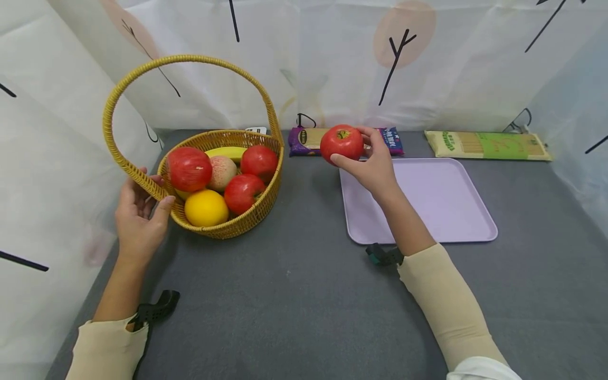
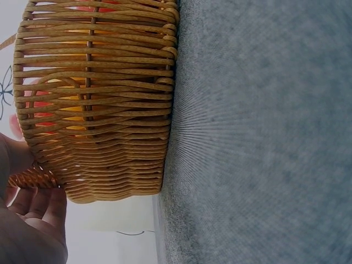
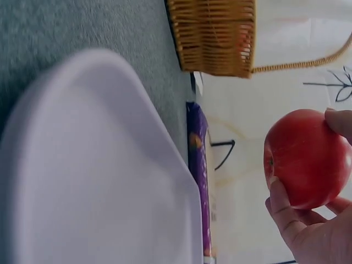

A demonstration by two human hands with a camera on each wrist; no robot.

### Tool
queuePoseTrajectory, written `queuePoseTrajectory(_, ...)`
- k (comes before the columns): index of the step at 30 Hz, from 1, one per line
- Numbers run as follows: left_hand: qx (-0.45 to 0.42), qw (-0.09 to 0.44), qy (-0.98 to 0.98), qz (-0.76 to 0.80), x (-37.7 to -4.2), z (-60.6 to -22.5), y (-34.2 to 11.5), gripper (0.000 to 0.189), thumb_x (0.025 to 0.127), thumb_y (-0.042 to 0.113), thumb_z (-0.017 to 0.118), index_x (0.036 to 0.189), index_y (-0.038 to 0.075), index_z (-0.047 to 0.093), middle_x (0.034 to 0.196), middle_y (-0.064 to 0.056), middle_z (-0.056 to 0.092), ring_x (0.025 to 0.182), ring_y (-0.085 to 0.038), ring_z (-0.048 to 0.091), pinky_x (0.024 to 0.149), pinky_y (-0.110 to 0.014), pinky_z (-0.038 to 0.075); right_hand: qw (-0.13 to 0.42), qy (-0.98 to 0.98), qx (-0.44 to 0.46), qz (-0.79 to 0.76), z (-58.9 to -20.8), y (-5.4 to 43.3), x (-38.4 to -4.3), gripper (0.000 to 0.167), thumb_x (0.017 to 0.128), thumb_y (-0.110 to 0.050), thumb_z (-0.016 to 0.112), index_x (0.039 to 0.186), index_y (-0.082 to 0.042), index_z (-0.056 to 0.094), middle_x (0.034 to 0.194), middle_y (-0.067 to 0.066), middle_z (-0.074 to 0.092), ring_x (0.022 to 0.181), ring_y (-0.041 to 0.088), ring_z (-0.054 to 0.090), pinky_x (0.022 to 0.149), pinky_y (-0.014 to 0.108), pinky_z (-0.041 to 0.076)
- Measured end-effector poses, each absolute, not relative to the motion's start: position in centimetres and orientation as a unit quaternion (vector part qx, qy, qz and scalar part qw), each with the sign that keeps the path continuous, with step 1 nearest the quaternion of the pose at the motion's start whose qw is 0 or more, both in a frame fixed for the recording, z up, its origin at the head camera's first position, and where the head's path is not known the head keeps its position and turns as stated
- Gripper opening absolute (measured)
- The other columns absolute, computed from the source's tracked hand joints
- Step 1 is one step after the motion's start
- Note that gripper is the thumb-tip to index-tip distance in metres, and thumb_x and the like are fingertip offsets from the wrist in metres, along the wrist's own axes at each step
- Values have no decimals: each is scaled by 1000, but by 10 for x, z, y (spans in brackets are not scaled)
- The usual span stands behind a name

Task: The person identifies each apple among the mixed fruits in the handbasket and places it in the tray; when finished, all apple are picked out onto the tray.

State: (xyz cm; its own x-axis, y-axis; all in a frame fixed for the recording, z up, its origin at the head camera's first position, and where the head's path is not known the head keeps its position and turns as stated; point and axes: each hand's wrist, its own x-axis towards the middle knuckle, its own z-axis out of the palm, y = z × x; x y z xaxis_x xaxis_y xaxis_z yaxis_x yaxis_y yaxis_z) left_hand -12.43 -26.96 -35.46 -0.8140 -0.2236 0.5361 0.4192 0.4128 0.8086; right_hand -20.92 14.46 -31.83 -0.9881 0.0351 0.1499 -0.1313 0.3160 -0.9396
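My right hand point(image 1: 372, 166) holds a red apple point(image 1: 341, 143) between thumb and fingers, up over the far left corner of a lilac tray point(image 1: 442, 200). From the right wrist view, the apple point(image 3: 308, 158) is off the tray's surface. On the left, my left hand point(image 1: 142, 216) grips the yellow wicker basket point(image 1: 223, 229) where its arched handle point(image 1: 190, 58) meets the rim. Inside the basket lie several red apples point(image 1: 244, 193), a peach point(image 1: 222, 173), a yellow round fruit point(image 1: 206, 208) and a banana point(image 1: 227, 153). The left wrist view shows the woven side point(image 2: 99, 110) close up.
A purple noodle packet point(image 1: 309, 140) lies behind the right hand, partly hidden by it. Farther right is a green and yellow noodle packet point(image 1: 489, 145). Patterned white cloth point(image 1: 332, 63) hangs along the back and sides of the grey table point(image 1: 285, 301).
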Motion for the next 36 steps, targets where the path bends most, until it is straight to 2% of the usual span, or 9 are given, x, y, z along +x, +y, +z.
queuePoseTrajectory(7,-62,297,-788,-537,-124,-354,-269,66,86,-16,66,145,4,45,127,-14,59,117,-20,58,103,-26,46,41,-815,-23,578,-321,157,-216,79,82,-23,84,147,-17,40,145,7,43,130,26,43,97,44,53)
queuePoseTrajectory(20,-76,310,-785,-531,-125,-358,-271,68,85,-18,66,145,2,44,127,-15,59,115,-21,58,101,-25,47,-31,-848,-94,521,-333,173,-226,89,85,-32,81,154,-13,28,152,12,36,139,31,34,105,48,46)
queuePoseTrajectory(27,-74,308,-785,-533,-125,-357,-271,68,85,-18,66,145,2,45,127,-17,59,115,-21,58,101,-25,47,-54,-850,-95,515,-336,176,-227,92,85,-32,81,155,-13,24,154,15,34,141,33,32,108,50,43)
queuePoseTrajectory(36,-68,301,-786,-537,-123,-355,-270,68,85,-18,66,146,3,44,128,-18,58,116,-21,58,102,-26,47,-83,-855,-74,506,-334,178,-225,88,87,-23,79,152,-10,22,152,18,33,139,36,32,108,52,42)
